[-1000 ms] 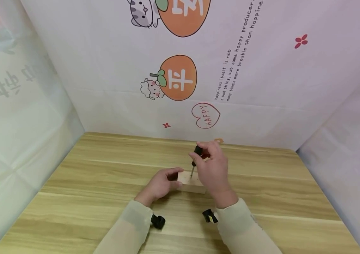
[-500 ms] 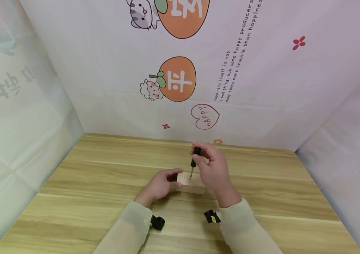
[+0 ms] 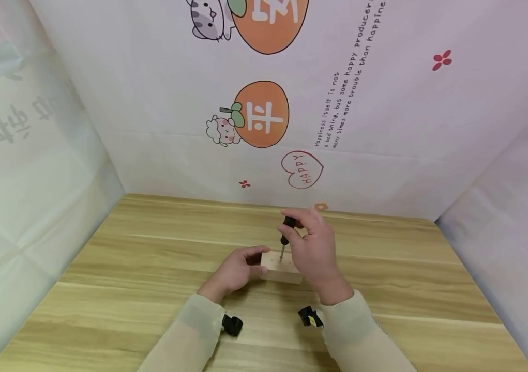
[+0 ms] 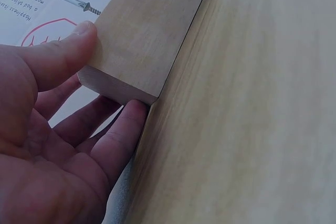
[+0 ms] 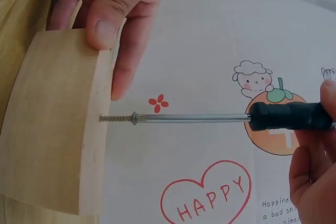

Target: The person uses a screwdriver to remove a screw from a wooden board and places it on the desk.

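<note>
Three pale wall sheets (image 3: 166,113) border the wood-grain tabletop (image 3: 398,268). Left hand (image 3: 232,272), fingers part-curled, grips the left end of a pale rectangular wooden block (image 3: 281,278) resting there, dark dots on its top face. Mid-block: upright metal screw (image 5: 118,119), tip in wood, most thread exposed. Near-upright, steel-shafted, black-handled screwdriver (image 5: 268,117) meets its head. Right hand (image 3: 314,253), fingers bent, pinches it, hiding part of the block's right end.

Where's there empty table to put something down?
The table is bare from the left hand to its left edge, and from the right hand to its right edge. The middle's crowded: hands, wooden block, screw, screwdriver.
</note>
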### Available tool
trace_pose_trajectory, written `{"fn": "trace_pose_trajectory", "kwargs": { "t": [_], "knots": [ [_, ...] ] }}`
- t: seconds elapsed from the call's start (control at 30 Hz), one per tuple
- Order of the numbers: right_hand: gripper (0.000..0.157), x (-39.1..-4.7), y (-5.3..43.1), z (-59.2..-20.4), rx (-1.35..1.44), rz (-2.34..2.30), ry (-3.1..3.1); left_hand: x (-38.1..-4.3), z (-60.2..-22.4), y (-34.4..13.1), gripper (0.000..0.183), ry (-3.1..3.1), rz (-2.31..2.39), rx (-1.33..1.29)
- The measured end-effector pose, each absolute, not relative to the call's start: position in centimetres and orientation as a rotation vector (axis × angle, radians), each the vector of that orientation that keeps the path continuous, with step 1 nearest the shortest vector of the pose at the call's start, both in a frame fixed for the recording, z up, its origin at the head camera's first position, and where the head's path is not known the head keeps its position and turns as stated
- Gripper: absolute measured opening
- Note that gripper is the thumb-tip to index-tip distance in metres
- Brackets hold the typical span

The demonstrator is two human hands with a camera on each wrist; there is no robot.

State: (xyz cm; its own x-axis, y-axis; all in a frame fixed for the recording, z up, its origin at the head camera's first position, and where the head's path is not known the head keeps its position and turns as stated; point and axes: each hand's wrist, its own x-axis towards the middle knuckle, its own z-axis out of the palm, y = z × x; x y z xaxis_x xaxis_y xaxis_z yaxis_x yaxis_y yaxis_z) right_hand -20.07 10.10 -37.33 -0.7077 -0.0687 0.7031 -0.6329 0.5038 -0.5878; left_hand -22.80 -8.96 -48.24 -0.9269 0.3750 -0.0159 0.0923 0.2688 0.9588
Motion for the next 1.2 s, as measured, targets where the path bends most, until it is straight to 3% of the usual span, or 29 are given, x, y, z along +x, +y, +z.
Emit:
{"fn": "trace_pose_trajectory", "kwargs": {
  "t": [0.2, 0.43, 0.6, 0.83, 1.2],
  "knots": [
    [0.042, -20.08, 10.61, -37.14, 0.691, 1.353, -2.17, -22.81, -48.14, -8.93, 0.044, 2.322, 1.69, 0.427],
    [0.028, -20.07, 10.48, -37.6, 0.759, 1.345, -2.125, -22.75, -48.1, -8.9, 0.045, 2.314, 1.7, 0.429],
    [0.038, -20.15, 10.15, -37.98, 0.676, 1.178, -2.089, -22.77, -48.2, -8.81, 0.045, 2.314, 1.695, 0.427],
    [0.029, -20.17, 9.91, -37.65, 0.661, 1.168, -2.07, -22.79, -47.99, -8.8, 0.045, 2.304, 1.706, 0.435],
    [0.032, -20.17, 10.67, -37.96, 0.662, 1.336, -2.093, -22.61, -47.94, -8.81, 0.045, 2.331, 1.673, 0.406]
  ]
}}
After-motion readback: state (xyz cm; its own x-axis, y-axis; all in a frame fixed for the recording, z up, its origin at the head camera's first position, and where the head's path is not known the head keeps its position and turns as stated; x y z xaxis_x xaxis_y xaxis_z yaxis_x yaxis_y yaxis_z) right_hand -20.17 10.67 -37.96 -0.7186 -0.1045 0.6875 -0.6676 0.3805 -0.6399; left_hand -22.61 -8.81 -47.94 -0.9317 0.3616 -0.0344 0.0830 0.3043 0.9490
